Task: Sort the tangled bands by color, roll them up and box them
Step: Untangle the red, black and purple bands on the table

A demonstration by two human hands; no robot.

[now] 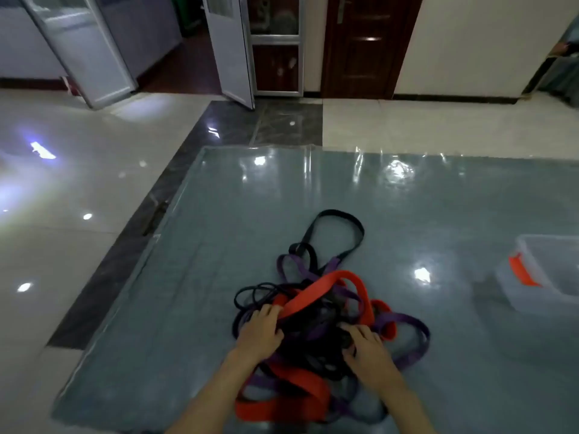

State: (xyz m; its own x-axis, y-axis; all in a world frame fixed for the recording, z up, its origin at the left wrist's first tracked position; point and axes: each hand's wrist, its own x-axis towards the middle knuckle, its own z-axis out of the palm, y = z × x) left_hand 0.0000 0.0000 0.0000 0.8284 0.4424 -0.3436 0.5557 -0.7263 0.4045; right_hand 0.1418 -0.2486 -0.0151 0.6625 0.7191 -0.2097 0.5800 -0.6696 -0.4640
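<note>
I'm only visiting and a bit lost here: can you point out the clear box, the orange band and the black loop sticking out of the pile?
Clear box (529,261), head view: its near rim.
Orange band (316,296), head view: the wide upper strip.
Black loop (357,223), head view: its far curve.

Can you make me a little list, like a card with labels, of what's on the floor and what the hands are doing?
pile: tangled bands in red, purple and black, all mixed
left hand: on the pile's left side, touching a red band
right hand: on the pile's right side, fingers curled into black bands
box: clear plastic box with a red clip, right of the pile, apart from it
underneath: shiny blue mat
sorted yet: no
</note>
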